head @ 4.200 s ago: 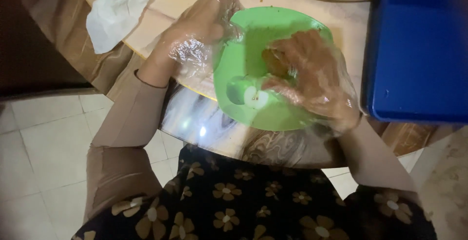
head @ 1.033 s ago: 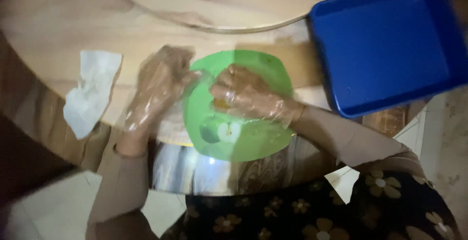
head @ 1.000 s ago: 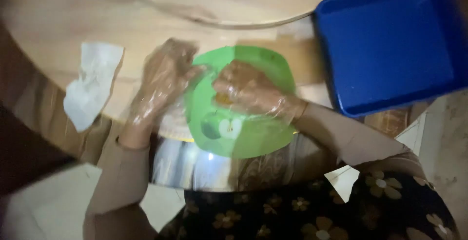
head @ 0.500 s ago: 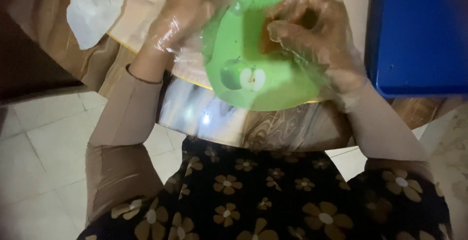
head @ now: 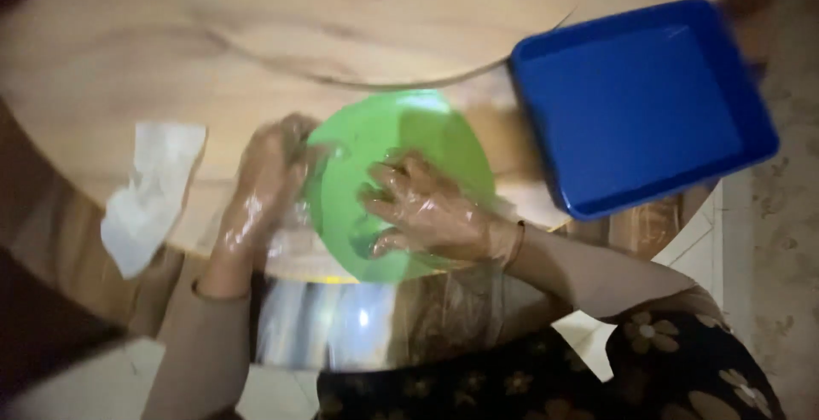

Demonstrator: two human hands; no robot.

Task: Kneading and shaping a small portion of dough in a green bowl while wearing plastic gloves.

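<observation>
Head view: green plate [head: 388, 143] lies between both gloved hands [head: 426, 211].

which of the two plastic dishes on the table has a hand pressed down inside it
The round green plate: the gloved right hand lies flat on it and the left hand grips its rim. The blue rectangular tray sits untouched beside it.

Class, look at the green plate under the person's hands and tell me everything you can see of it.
The green plate is round, smooth and bright, plastic by its look, and lies flat at the near edge of the wooden table. The left hand, in a clear glove, touches its left rim; the gloved right hand rests on its surface. A blue tray lies to its right. Blur hides any finer detail.
</observation>
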